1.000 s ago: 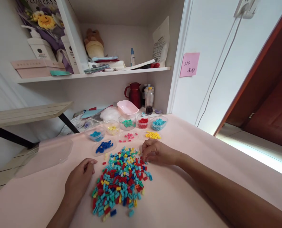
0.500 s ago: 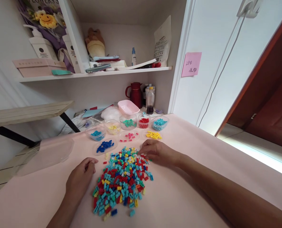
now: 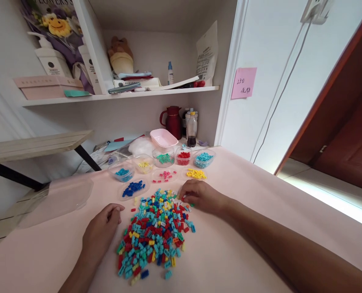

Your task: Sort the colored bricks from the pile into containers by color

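Lying on the pink tabletop (image 3: 229, 252) btwn both hands, the brick pile (image 3: 156, 232) is a loose, mixed-color spread running from fingertip level down toward the wearer. R hand (image 3: 183, 197) is at its upper R edge, thumb & fingers bent to a narrow pinch; a red pc (image 3: 183, 198) shows right by the tips, can't tell if it's gripped. L hand (image 3: 103, 224) rests on the L side, apart from the pile, fingers loosely curled; inside of the palm is hidden, so can't tell if anything's in it. One stray red brick (image 3: 133, 210) sits btwn L fingertips & pile. Just beyond: dk-blue bricks (image 3: 133, 188), pink bricks (image 3: 165, 176), yellow bricks (image 3: 196, 174).

Writing: pink sticky note (image 3: 243, 83) on the wall, handwritten "250", 2nd line in Chinese chars, not legible for sure. Upper L, bouquet wrap (image 3: 66, 55) w/ "FLOWERS" in caps, cut by the frame edge. White pump bottle (image 3: 52, 61): dk round logo, small print under it, unreadable. Pink box (image 3: 40, 89): pale chars, too faint. White bag (image 3: 207, 55): dense print, too small.
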Demonstrator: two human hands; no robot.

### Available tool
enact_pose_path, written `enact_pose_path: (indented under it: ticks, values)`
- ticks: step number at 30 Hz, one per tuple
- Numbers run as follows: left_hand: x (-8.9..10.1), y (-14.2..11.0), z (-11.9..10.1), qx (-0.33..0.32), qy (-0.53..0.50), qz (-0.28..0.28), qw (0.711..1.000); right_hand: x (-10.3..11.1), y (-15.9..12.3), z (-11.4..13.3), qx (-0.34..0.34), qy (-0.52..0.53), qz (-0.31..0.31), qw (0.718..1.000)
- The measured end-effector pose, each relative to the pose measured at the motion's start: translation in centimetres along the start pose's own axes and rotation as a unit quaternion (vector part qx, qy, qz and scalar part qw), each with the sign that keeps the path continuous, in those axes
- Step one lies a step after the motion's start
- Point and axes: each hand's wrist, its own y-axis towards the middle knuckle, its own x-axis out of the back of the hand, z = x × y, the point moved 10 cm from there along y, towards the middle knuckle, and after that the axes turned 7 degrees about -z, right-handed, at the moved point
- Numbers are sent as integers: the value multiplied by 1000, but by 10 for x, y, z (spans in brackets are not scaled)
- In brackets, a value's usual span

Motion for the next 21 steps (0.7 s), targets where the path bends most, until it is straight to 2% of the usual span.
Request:
enact_pose_path:
  ticks: [5,9,12,15,18,21]
  values:
    - [-3,1,4,3,1,10,1000,15,-1,-17,-97,83,-32,991]
    - [-3,1,2,-1,0,12,1000,29,-3,-27,-142,57,-69,986]
    - [-3,0,0,0,1,14,1000,22,-5,-33,-172,54,-56,982]
    - [-2,0,-3,-4,5,14,1000,13,-6,-33,-183,126,-40,974]
    - [-1,-1,-4,-1,13,15,1000,12,-5,-35,-184,185,-49,964]
    - [1,-1,-4,2,17,14,1000,12,-6,-38,-189,165,-53,967]
